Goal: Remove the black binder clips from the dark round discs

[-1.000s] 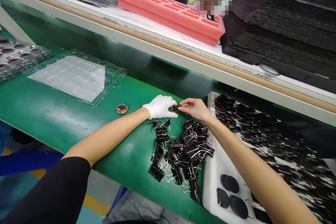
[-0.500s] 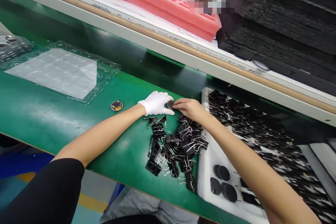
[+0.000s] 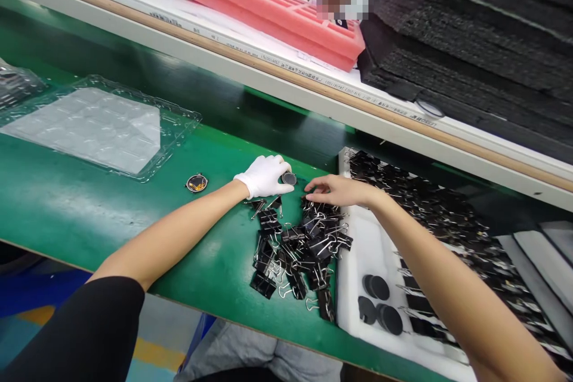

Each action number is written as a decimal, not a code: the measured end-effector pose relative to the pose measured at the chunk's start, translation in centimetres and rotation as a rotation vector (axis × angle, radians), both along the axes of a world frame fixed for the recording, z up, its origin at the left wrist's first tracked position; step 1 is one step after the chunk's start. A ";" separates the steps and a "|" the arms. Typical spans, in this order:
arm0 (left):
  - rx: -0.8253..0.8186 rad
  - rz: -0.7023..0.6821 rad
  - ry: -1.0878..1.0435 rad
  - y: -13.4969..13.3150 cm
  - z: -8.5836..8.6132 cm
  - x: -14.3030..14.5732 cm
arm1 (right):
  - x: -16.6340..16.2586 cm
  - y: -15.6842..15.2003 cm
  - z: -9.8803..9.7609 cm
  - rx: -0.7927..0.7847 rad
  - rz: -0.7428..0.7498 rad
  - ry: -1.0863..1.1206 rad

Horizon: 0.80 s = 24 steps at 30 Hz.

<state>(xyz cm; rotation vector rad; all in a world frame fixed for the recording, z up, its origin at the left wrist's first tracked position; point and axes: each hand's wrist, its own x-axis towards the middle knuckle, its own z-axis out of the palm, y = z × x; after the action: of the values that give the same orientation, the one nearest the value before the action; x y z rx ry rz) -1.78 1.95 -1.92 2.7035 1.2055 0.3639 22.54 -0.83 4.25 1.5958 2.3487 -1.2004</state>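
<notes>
A worker's hands meet at the far end of a jumble of black binder clips (image 3: 319, 248) spread across a green bench (image 3: 215, 250). Just beyond the pile, toward its left corner, the left hand (image 3: 264, 176), in a white glove, curls thumb and fingers around a round, dark-faced part (image 3: 290, 178), gripping it at the edge. The bare right hand (image 3: 333, 191) hovers over the pile's far right corner, fingers loosely bent and parted, apparently holding nothing; whether its fingertips touch the clips cannot be told.

The part lies to the left of the right hand and slightly farther out than the pile, with a small gap between; the gloved hand is the nearer. Being round, the part shows no long axis, and its dark face is turned mostly upward.

Left of the pile, well apart from it, sits an open watch-like case (image 3: 196, 183) with orange bits inside. Along the pile's right side runs a white foam tray (image 3: 347, 295), carrying black discs (image 3: 389, 319) and more clips.
</notes>
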 end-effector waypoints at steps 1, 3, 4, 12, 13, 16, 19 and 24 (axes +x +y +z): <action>-0.008 0.001 0.000 0.0 0.0 0.0 | -0.2 0.0 -0.3 -0.001 -0.039 -0.012; -0.015 0.008 -0.006 0.0 0.0 0.0 | -0.4 0.0 -0.7 -0.039 -0.116 0.054; -0.015 0.014 -0.013 0.1 0.0 0.0 | -0.6 0.0 -0.8 -0.073 -0.163 0.123; -0.048 0.014 -0.064 0.1 -0.3 0.0 | -0.4 2.2 0.4 -0.177 -0.604 0.639; -0.048 0.016 -0.069 0.1 -0.3 -0.1 | -0.3 2.6 0.4 -0.157 -0.584 0.615; -0.045 0.017 -0.084 0.2 -0.3 -0.1 | -0.3 3.5 0.2 -0.109 -0.388 0.483; -0.041 0.012 -0.077 0.2 -0.3 -0.1 | -0.8 3.7 -0.9 -0.101 -0.216 0.420; -0.063 0.013 -0.056 0.1 0.0 0.0 | -1.2 3.7 -3.6 0.127 -0.201 0.299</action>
<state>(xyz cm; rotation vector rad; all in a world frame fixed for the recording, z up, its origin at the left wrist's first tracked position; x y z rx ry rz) -1.76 2.03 -1.94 2.6156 1.1996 0.3933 21.33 2.88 0.70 1.8467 2.5354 -1.4470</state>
